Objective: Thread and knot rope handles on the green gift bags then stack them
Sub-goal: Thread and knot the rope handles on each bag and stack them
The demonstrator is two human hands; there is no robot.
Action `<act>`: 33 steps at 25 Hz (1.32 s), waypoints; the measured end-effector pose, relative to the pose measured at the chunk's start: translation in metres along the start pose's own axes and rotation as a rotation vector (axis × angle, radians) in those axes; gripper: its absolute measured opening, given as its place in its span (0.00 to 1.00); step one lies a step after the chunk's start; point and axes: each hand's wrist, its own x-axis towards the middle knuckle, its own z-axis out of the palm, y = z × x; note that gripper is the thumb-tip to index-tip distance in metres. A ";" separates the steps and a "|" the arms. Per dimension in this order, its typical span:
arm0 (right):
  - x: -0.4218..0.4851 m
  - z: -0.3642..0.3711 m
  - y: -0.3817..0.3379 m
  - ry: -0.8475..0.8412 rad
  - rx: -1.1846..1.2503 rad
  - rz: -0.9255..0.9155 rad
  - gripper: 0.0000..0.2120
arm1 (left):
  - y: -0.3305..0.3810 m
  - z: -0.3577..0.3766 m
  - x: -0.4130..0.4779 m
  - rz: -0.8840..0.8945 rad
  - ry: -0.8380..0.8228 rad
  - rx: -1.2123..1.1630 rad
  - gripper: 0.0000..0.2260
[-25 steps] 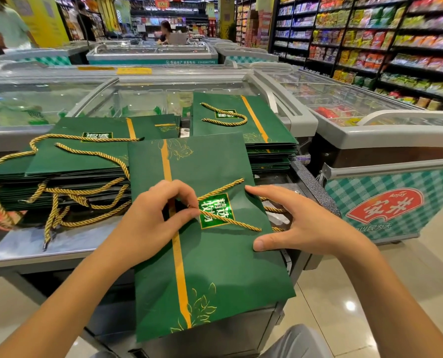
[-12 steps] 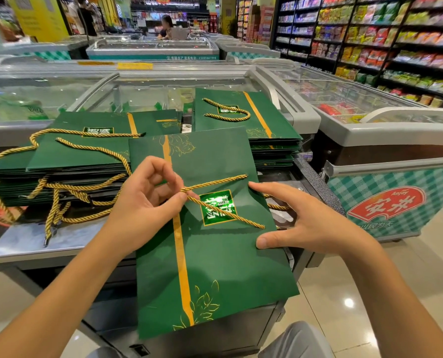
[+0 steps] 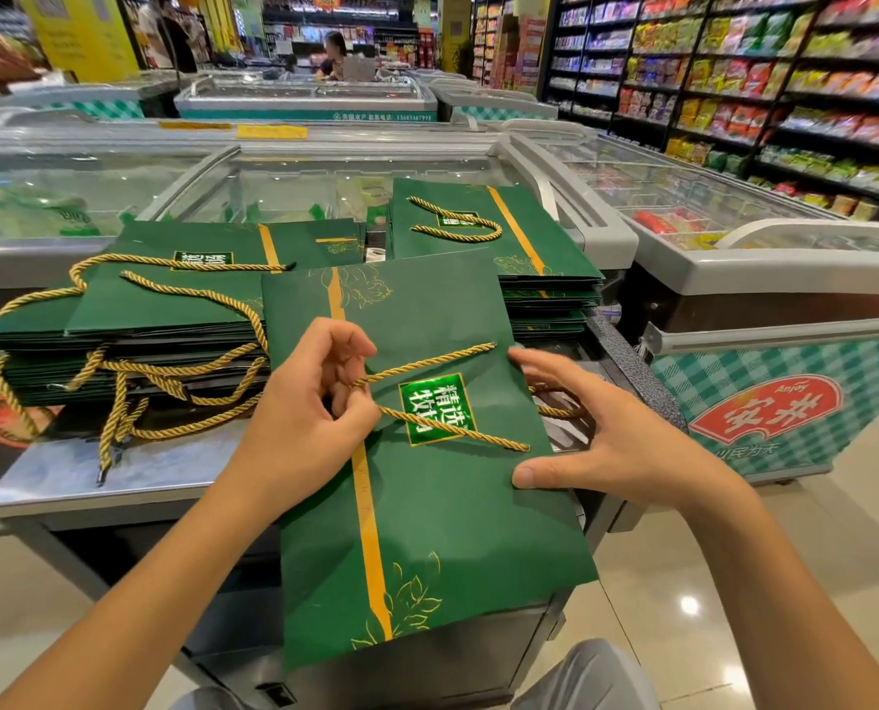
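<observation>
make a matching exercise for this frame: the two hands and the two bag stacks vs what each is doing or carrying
1 left hand
2 right hand
3 far bag stack
4 left bag stack

a rests at the front bag's right edge
b pinches the gold rope
c looped handle on top
d loose ropes hanging down its side

Pairs: 1-b, 2-a, 3-c, 4-d

Supermarket floor: glass-lid chest freezers (image 3: 324,171) in rows w/ frozen goods, packed snack shelves (image 3: 760,69) along right aisle, shoppers (image 3: 332,53) in the bkgd.
</observation>
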 end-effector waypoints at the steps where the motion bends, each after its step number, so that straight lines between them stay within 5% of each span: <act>1: 0.001 0.001 0.000 0.030 0.042 0.028 0.48 | 0.001 0.001 -0.001 0.016 0.030 0.028 0.19; 7: 0.012 0.013 -0.022 0.167 0.105 0.089 0.12 | 0.007 0.006 -0.003 0.214 0.043 0.334 0.15; 13: 0.003 0.025 -0.049 0.304 0.593 0.080 0.04 | 0.019 0.007 -0.012 0.178 0.066 0.231 0.15; 21: -0.037 -0.009 -0.123 0.461 0.792 -0.145 0.12 | 0.083 0.002 -0.013 0.209 -0.106 0.128 0.19; 25: -0.041 -0.016 -0.158 0.349 0.678 -0.363 0.19 | 0.115 -0.002 0.003 0.053 -0.189 -0.302 0.28; 30: -0.013 0.003 -0.172 0.419 0.430 -0.429 0.21 | 0.129 -0.008 -0.007 -0.171 -0.178 -0.688 0.48; 33: 0.008 0.014 -0.163 0.464 0.327 -0.426 0.18 | 0.123 -0.014 -0.008 -0.389 -0.082 -0.818 0.34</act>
